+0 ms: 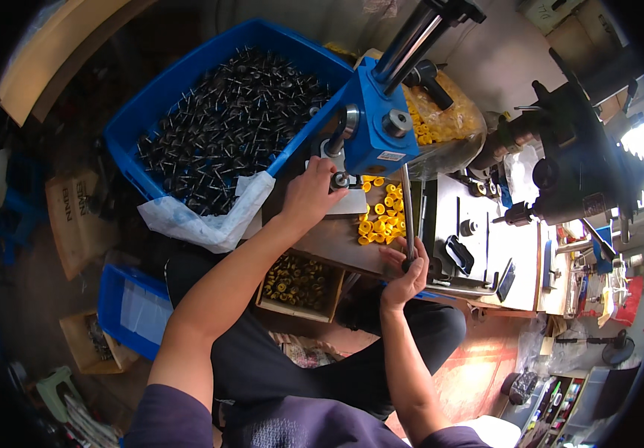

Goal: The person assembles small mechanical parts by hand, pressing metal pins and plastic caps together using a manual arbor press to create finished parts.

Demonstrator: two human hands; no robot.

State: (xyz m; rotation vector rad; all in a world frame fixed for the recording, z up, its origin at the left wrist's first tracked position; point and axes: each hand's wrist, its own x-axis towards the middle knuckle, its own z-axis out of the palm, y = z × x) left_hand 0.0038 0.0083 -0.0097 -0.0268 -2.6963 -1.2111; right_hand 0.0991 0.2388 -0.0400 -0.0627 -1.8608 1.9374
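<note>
A round metal part [341, 180] is apparently being seated by the left hand [311, 196], fingers narrow, hold unclear; the straight steel lever [408, 213], gripped by the right hand [405, 278], is probably needing pulling.

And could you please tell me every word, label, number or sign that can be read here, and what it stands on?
Brown cardboard box at left: large dark letters, which I won't copy.
White label on the blue press: too small to read.
Purple shirt: pale print, too blurred to read.
Pale box, upper right: dark marking, not copied.
</note>
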